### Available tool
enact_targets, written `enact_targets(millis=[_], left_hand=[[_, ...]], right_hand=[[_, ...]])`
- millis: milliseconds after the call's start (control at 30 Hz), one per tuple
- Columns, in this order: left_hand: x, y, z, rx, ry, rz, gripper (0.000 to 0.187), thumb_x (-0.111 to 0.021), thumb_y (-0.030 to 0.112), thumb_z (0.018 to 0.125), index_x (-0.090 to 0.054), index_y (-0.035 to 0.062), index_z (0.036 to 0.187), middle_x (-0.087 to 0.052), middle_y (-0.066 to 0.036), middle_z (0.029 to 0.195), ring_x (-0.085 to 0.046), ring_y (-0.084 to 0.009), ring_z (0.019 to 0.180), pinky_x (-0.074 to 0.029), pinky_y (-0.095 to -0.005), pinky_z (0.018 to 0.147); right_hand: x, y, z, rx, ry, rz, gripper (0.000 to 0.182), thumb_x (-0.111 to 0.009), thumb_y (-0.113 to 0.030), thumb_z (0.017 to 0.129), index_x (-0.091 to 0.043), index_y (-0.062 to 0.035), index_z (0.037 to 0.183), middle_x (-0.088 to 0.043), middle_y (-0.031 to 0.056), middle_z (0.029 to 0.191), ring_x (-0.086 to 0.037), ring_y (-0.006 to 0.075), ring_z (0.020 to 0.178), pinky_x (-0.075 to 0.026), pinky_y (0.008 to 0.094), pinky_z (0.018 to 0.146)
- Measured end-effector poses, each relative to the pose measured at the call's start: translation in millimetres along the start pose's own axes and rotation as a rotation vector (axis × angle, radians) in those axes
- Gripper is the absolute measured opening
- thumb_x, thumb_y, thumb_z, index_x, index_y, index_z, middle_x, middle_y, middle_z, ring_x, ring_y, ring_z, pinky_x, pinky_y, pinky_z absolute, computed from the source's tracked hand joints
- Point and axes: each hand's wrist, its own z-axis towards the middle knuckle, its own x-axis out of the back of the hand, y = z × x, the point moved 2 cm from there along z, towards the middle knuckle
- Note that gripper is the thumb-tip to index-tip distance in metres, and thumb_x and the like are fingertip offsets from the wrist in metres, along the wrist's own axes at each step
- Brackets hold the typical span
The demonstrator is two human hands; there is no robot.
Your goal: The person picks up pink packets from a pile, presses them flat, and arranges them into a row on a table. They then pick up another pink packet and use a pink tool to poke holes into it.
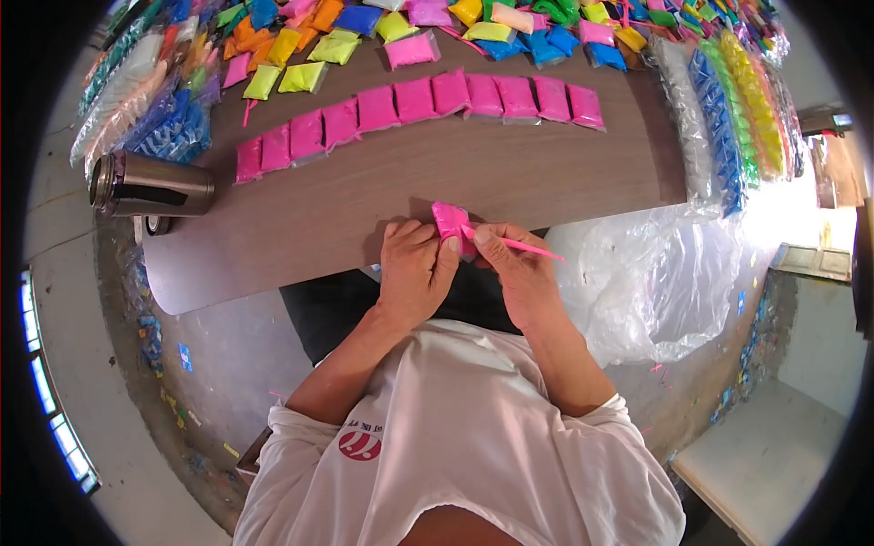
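"So, where is the pink packet (pixel 448 218)?"
"At the table (pixel 319 214)'s near edge, gripped by the left hand (pixel 414 268)."
"Pink stick (pixel 539 249) axis?"
"Inner end at the packet, outer end slanting rightward; the right hand (pixel 521 273)'s fingers pinch it narrowly."

left hand (pixel 416 271): fingers curled, thumb raised | right hand (pixel 519 271): thumb and forefinger pinched | both forearms angled inward, elbows bent, hands held close together
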Motion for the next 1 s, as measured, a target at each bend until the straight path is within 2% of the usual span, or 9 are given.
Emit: enact_targets(millis=[100, 200, 300, 400, 500, 600, 800, 900, 1000], left_hand=[[1, 1, 1, -0.084, 0.06, -0.084, 0.02, -0.063, 0.018, 0.092, -0.067, 0.0028, 0.079, -0.064, -0.01, 0.079, -0.053, -0.0292, 0.072, -0.037, -0.0409, 0.072], [0, -2, 0, -0.106, 0.047, -0.047, 0.019, -0.069, 0.019, 0.086, -0.067, 0.0045, 0.074, -0.063, -0.006, 0.075, -0.053, -0.0254, 0.071, -0.037, -0.0398, 0.074], [0, -4, -2, -0.118, 0.081, -0.086, 0.019, -0.072, 0.02, 0.082, -0.067, 0.0035, 0.074, -0.066, -0.008, 0.079, -0.054, -0.0255, 0.074, -0.037, -0.0392, 0.075], [8, -3, -1, -0.096, 0.028, -0.159, 0.022, -0.071, 0.023, 0.085, -0.069, 0.0028, 0.078, -0.067, -0.009, 0.084, -0.055, -0.0256, 0.078, -0.037, -0.0391, 0.077], [14, -1, 0, -0.017, -0.017, -0.256, 0.023, -0.069, 0.026, 0.088, -0.071, 0.0041, 0.085, -0.068, -0.008, 0.088, -0.056, -0.0256, 0.082, -0.037, -0.0391, 0.079], [17, 3, 3, 0.033, -0.041, -0.276, 0.023, -0.067, 0.028, 0.091, -0.073, 0.0058, 0.09, -0.069, -0.008, 0.091, -0.057, -0.0259, 0.085, -0.037, -0.0389, 0.08], [12, -8, 0, -0.037, -0.047, -0.328, 0.02, -0.067, 0.027, 0.091, -0.073, 0.0092, 0.097, -0.071, -0.007, 0.097, -0.059, -0.0258, 0.089, -0.037, -0.0387, 0.081], [14, -6, 1, -0.018, -0.079, -0.291, 0.018, -0.066, 0.025, 0.092, -0.073, 0.0104, 0.099, -0.071, -0.006, 0.095, -0.059, -0.0257, 0.088, -0.037, -0.0386, 0.082], [8, -1, 2, -0.025, -0.053, -0.151, 0.019, -0.065, 0.025, 0.093, -0.072, 0.0087, 0.098, -0.069, -0.006, 0.091, -0.058, -0.0261, 0.087, -0.038, -0.0402, 0.082]], right_hand=[[-7, 5, -5, 0.039, 0.003, 0.094, 0.022, -0.072, -0.018, 0.096, -0.071, 0.0019, 0.107, -0.069, 0.006, 0.101, -0.061, 0.0112, 0.094, -0.05, 0.0266, 0.086], [-12, 14, -4, 0.263, 0.041, 0.008, 0.018, -0.071, -0.012, 0.096, -0.071, 0.0044, 0.104, -0.068, 0.0101, 0.108, -0.061, 0.0138, 0.095, -0.05, 0.0272, 0.088], [-18, 12, -11, 0.394, 0.076, -0.043, 0.016, -0.07, -0.007, 0.096, -0.071, 0.0069, 0.102, -0.067, 0.0131, 0.114, -0.062, 0.0162, 0.097, -0.049, 0.0274, 0.089], [-14, 13, -9, 0.541, 0.113, -0.201, 0.015, -0.07, -0.007, 0.096, -0.071, 0.0062, 0.103, -0.066, 0.0136, 0.116, -0.062, 0.0166, 0.098, -0.05, 0.0274, 0.088], [-13, 10, -14, 0.504, 0.08, -0.231, 0.016, -0.07, -0.008, 0.096, -0.071, 0.005, 0.104, -0.066, 0.0126, 0.117, -0.062, 0.0159, 0.098, -0.05, 0.028, 0.087], [-19, 3, -19, 0.456, 0.038, -0.127, 0.016, -0.07, -0.009, 0.096, -0.071, 0.0044, 0.105, -0.068, 0.012, 0.115, -0.062, 0.0148, 0.097, -0.05, 0.0279, 0.086], [-14, 1, -17, 0.362, -0.002, -0.185, 0.015, -0.069, -0.01, 0.097, -0.071, 0.003, 0.105, -0.073, 0.0115, 0.107, -0.064, 0.0135, 0.094, -0.051, 0.0271, 0.085], [-11, -2, -14, 0.427, 0.039, -0.405, 0.013, -0.072, -0.008, 0.093, -0.071, 0.0, 0.103, -0.073, 0.011, 0.101, -0.066, 0.0183, 0.088, -0.052, 0.0308, 0.081], [-9, -9, -8, 0.87, 0.179, -0.803, 0.015, -0.076, -0.004, 0.085, -0.071, -0.0036, 0.099, -0.071, 0.0094, 0.096, -0.065, 0.0244, 0.081, -0.051, 0.0349, 0.074]])
